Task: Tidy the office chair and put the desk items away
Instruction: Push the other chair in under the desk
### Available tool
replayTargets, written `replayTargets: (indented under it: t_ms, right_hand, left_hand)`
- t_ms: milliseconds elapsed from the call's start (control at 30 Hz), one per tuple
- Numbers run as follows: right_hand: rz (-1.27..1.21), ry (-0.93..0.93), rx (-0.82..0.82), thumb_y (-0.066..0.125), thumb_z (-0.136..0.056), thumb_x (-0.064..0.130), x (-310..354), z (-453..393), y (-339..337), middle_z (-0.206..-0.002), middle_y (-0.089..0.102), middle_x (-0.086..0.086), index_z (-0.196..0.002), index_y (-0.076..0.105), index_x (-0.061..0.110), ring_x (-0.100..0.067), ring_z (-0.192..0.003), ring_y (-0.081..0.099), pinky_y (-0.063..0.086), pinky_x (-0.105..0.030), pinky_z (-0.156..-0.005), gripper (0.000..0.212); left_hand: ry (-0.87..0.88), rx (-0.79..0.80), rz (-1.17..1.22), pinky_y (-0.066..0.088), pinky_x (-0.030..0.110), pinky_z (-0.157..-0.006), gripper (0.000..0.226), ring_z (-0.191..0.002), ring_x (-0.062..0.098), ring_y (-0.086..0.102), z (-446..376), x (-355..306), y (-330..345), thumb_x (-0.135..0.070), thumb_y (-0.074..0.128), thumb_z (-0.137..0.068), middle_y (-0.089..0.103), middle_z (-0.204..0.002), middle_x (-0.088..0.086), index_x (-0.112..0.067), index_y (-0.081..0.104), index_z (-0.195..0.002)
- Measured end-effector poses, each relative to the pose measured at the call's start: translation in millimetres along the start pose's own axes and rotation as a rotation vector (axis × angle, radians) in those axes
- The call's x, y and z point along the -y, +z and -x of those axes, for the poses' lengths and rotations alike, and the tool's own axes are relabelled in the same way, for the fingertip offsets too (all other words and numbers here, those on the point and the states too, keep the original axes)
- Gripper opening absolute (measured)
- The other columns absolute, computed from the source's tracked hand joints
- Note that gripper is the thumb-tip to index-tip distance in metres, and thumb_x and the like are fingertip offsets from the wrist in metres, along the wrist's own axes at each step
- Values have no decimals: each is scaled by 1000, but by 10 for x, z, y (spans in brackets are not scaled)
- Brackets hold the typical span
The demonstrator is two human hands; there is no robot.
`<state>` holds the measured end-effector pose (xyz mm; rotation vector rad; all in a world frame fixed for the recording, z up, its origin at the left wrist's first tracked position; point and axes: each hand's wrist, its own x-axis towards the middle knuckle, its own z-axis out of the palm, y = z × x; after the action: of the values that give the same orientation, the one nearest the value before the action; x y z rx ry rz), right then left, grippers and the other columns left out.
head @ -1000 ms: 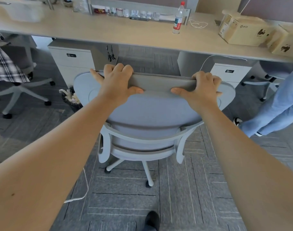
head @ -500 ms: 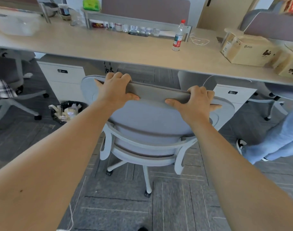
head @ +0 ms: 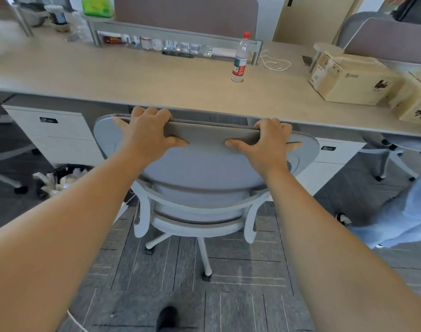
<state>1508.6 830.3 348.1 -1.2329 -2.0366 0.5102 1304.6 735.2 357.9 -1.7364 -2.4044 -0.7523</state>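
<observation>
A grey office chair (head: 204,168) stands with its back towards me, its top edge right at the front edge of the long beige desk (head: 132,77). My left hand (head: 146,135) grips the top of the backrest on the left, fingers over the far side. My right hand (head: 268,142) grips it on the right in the same way. On the desk stand a water bottle (head: 240,59) with a red cap, a loose white cable (head: 275,63) and two cardboard boxes (head: 353,79).
White drawer units (head: 53,133) sit under the desk on both sides of the chair. A full waste bin (head: 65,176) stands on the floor at left. A person's leg in jeans (head: 401,216) is at right, beside another chair (head: 394,149). A shelf with small jars (head: 175,45) lines the desk's back.
The chair has rolled forward towards the desk with both hands on its back. Its top edge now meets the desk's front edge, and my view has tilted up.
</observation>
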Motion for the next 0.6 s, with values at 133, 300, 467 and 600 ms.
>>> replayTargets:
  t_ms: [133, 300, 467, 600]
  right_hand:
    - [11, -12, 18, 72, -60, 54, -129, -454, 124, -88, 37, -1, -79, 38, 16, -18, -90, 25, 28, -32, -77, 54]
    - [66, 13, 23, 69, -61, 58, -220, -1070, 343, -88, 39, -2, -78, 39, 17, -19, -90, 27, 37, -47, -84, 54]
    - [82, 14, 40, 68, -62, 58, -249, -1589, 568, -89, 38, -2, -80, 38, 16, -20, -91, 27, 35, -48, -87, 55]
    - [114, 35, 71, 67, -62, 60, -282, -1921, 668, -90, 37, -1, -79, 36, 18, -26, -99, 35, 29, -67, -96, 55]
  left_hand:
    - [22, 7, -25, 34, 47, -84, 48, -96, 38, 42, -439, 39, 166, -41, 68, -70, 56, -93, 25, -1, 52, -90]
    - [30, 12, -39, 34, 47, -87, 50, -95, 39, 44, -1060, 144, 364, -41, 67, -70, 56, -94, 25, 0, 52, -93]
    - [-2, 8, -55, 34, 50, -87, 49, -100, 40, 42, -1574, 281, 493, -40, 68, -70, 56, -98, 26, 0, 53, -95]
    - [-9, -5, -42, 34, 48, -85, 48, -99, 40, 42, -1873, 335, 596, -37, 68, -71, 56, -98, 26, 1, 53, -96]
